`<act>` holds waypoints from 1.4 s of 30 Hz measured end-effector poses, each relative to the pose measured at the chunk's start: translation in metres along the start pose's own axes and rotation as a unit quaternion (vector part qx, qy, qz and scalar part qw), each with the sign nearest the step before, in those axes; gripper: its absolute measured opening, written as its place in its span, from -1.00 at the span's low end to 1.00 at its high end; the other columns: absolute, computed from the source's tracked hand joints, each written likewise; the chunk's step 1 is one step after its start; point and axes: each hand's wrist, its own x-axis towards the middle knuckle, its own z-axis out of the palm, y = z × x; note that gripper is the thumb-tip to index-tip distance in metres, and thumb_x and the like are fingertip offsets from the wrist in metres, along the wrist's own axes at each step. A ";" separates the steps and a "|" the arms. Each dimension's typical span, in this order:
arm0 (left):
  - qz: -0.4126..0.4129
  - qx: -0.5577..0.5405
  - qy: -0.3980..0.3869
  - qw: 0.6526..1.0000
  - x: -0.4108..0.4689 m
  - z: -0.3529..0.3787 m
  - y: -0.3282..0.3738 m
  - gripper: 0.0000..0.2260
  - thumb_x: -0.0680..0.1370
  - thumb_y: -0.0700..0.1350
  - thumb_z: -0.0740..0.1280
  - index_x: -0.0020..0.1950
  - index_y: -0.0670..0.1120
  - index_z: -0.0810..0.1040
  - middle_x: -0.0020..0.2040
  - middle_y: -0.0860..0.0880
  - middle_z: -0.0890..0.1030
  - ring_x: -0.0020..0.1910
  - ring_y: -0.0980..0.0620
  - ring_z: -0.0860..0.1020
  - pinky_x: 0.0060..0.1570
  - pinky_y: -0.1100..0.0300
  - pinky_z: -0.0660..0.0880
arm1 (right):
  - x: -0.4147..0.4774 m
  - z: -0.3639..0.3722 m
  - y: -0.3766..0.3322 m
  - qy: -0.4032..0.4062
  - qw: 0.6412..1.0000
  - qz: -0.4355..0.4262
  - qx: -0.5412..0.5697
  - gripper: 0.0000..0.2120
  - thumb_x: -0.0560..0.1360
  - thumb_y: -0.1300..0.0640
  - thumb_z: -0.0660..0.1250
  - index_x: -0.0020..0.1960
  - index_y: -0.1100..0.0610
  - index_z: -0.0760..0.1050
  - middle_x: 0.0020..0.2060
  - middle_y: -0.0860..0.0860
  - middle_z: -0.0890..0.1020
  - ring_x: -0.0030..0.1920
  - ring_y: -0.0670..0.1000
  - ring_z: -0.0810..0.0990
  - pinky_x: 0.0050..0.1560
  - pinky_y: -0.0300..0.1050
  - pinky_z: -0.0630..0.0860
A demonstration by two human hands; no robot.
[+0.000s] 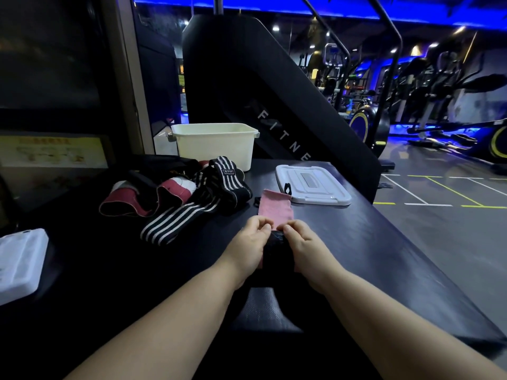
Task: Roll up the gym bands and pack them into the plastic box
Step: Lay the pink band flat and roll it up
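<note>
A pink band point(275, 207) lies flat on the dark table, its far end towards the lid. Its near end turns black and sits between my hands. My left hand point(251, 241) and my right hand point(300, 242) pinch that near end from either side with curled fingers. To the left lies a heap of bands: black-and-white striped ones point(189, 212) and red-and-white ones point(175, 189). The white plastic box point(216, 145) stands open at the table's far edge behind the heap.
The box's white lid point(312, 185) lies flat to the right of the pink band. Another white plastic piece point(20, 263) sits at the left edge. A big black fitness machine point(260, 86) rises behind the table. The table's right edge drops to the gym floor.
</note>
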 end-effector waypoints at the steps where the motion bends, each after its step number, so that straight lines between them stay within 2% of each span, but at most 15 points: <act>1: 0.018 0.031 0.034 0.999 0.000 0.001 -0.001 -0.83 0.60 -0.01 0.22 0.14 0.03 0.53 0.13 -0.07 0.57 0.10 -0.05 0.54 0.18 -0.08 0.47 | -0.001 0.000 -0.001 0.005 1.000 0.000 -0.011 -0.81 0.63 0.11 0.16 0.09 0.14 0.53 -0.11 -0.07 0.54 -0.11 -0.10 0.50 -0.04 -0.09 0.43; 4: 0.059 0.095 0.073 0.991 0.000 0.003 -0.002 -0.83 0.63 -0.12 0.21 0.16 -0.07 0.54 0.08 -0.04 0.57 0.05 0.02 0.52 0.13 0.01 0.46 | -0.003 -0.002 -0.003 0.017 0.999 -0.006 -0.044 -0.79 0.64 0.13 0.15 0.12 0.16 0.51 -0.12 -0.09 0.51 -0.11 -0.11 0.47 -0.04 -0.15 0.42; 9: 0.017 0.059 0.020 0.998 0.000 0.003 0.001 -0.81 0.65 -0.10 0.16 0.02 -0.01 0.57 -0.14 0.04 0.56 -0.14 0.02 0.49 -0.09 0.11 0.40 | -0.005 -0.003 -0.007 0.026 0.995 -0.027 -0.091 -0.75 0.65 0.16 0.12 0.09 0.29 0.51 -0.06 0.09 0.56 -0.02 0.06 0.49 -0.12 -0.14 0.31; 12: 0.000 0.066 0.012 0.998 0.002 0.002 0.004 -0.80 0.65 -0.09 0.15 0.03 -0.03 0.56 -0.16 0.01 0.56 -0.17 0.02 0.49 -0.19 0.16 0.40 | -0.006 -0.005 -0.008 0.023 0.995 -0.037 -0.095 -0.71 0.65 0.15 0.13 0.08 0.36 0.49 -0.05 0.17 0.56 0.05 0.14 0.51 -0.03 -0.09 0.34; 14: -0.012 0.062 0.007 0.998 0.003 0.002 0.005 -0.81 0.63 -0.05 0.16 0.00 0.00 0.56 -0.13 -0.06 0.58 -0.19 -0.01 0.50 -0.22 0.15 0.43 | -0.008 -0.007 -0.008 0.017 0.994 -0.055 -0.092 -0.73 0.65 0.16 0.15 0.06 0.36 0.50 -0.03 0.19 0.57 -0.01 0.06 0.51 0.02 -0.09 0.33; 15: -0.017 0.059 0.006 0.998 0.004 0.002 0.006 -0.81 0.60 0.00 0.16 -0.03 0.04 0.56 -0.12 -0.08 0.59 -0.19 -0.03 0.50 -0.21 0.12 0.44 | -0.010 -0.008 -0.007 0.011 0.994 -0.064 -0.084 -0.78 0.64 0.16 0.15 0.06 0.29 0.50 -0.05 0.13 0.57 -0.09 -0.03 0.51 0.00 -0.09 0.34; 17: -0.024 0.055 0.004 0.998 0.004 0.002 0.006 -0.83 0.53 0.06 0.16 -0.07 0.08 0.54 -0.18 -0.06 0.57 -0.20 -0.06 0.48 -0.16 0.07 0.43 | -0.013 -0.010 -0.003 -0.005 0.995 -0.069 -0.078 -0.91 0.64 0.12 0.17 0.06 0.01 0.45 -0.08 -0.08 0.53 -0.16 -0.18 0.47 -0.05 -0.17 0.35; 19: -0.023 0.059 0.009 0.998 0.004 0.002 0.006 -0.85 0.55 0.05 0.19 -0.09 0.06 0.51 -0.25 0.01 0.51 -0.21 -0.06 0.45 -0.12 0.06 0.40 | -0.010 -0.012 0.000 -0.012 0.992 -0.070 -0.102 -0.90 0.63 0.10 0.18 0.02 -0.10 0.41 -0.08 -0.13 0.52 -0.11 -0.16 0.46 -0.05 -0.22 0.32; 22: -0.003 0.090 0.027 0.996 0.003 0.000 0.003 -0.87 0.62 -0.01 0.21 -0.06 0.01 0.50 -0.22 0.06 0.50 -0.17 0.03 0.45 -0.10 0.14 0.36 | -0.008 -0.013 -0.002 -0.013 0.989 -0.076 -0.128 -0.89 0.63 0.11 0.19 -0.03 -0.07 0.43 -0.07 -0.10 0.55 -0.08 -0.15 0.47 -0.12 -0.41 0.32; 24: 0.014 0.107 0.027 0.994 0.001 -0.001 0.003 -0.87 0.62 -0.03 0.21 -0.07 -0.02 0.48 -0.24 0.07 0.49 -0.18 0.07 0.44 -0.10 0.15 0.34 | -0.009 -0.015 -0.004 -0.024 0.990 -0.073 -0.122 -0.90 0.63 0.13 0.19 -0.02 -0.01 0.45 -0.09 -0.10 0.55 -0.12 -0.22 0.48 -0.10 -0.53 0.30; 29: 0.026 0.135 0.034 0.990 0.000 -0.001 0.005 -0.84 0.63 -0.05 0.21 -0.08 -0.09 0.47 -0.31 0.07 0.42 -0.21 0.03 0.39 -0.12 0.14 0.31 | -0.008 -0.019 -0.002 -0.039 0.991 -0.062 -0.114 -0.90 0.63 0.10 0.19 -0.03 -0.05 0.43 -0.13 -0.16 0.55 -0.12 -0.29 0.48 -0.12 -0.54 0.31; 32: 0.047 0.138 0.041 0.988 -0.004 -0.003 0.005 -0.85 0.62 -0.06 0.23 -0.02 -0.12 0.51 -0.22 0.06 0.47 -0.16 0.08 0.42 -0.09 0.21 0.33 | -0.007 -0.019 -0.001 -0.041 0.992 -0.052 -0.107 -0.88 0.63 0.05 0.18 -0.07 -0.09 0.41 -0.18 -0.19 0.54 -0.14 -0.27 0.48 -0.15 -0.47 0.33; 35: 0.081 0.145 0.050 0.985 -0.009 -0.006 0.004 -0.85 0.61 -0.05 0.26 0.03 -0.10 0.55 -0.01 0.00 0.54 -0.06 0.11 0.47 0.01 0.26 0.37 | -0.005 -0.018 -0.001 -0.032 0.994 -0.036 -0.095 -0.86 0.63 0.02 0.19 -0.11 -0.08 0.41 -0.22 -0.16 0.53 -0.19 -0.22 0.48 -0.15 -0.27 0.37; 39: 0.072 0.143 0.007 0.987 -0.014 -0.013 0.001 -0.82 0.59 0.02 0.30 0.14 0.01 0.55 0.12 0.04 0.54 0.12 0.12 0.49 0.21 0.19 0.41 | -0.003 -0.016 0.001 -0.016 0.996 -0.031 -0.085 -0.83 0.62 0.01 0.21 -0.16 -0.08 0.41 -0.29 -0.14 0.52 -0.25 -0.18 0.46 -0.15 -0.19 0.36; 42: 0.049 0.151 -0.016 0.987 -0.014 -0.016 0.001 -0.81 0.59 0.01 0.30 0.19 0.06 0.53 0.17 0.03 0.52 0.17 0.11 0.48 0.26 0.14 0.40 | -0.003 -0.017 0.002 -0.016 0.998 -0.032 -0.052 -0.84 0.61 0.02 0.23 -0.11 0.01 0.49 -0.29 -0.07 0.53 -0.28 -0.12 0.46 -0.20 -0.16 0.41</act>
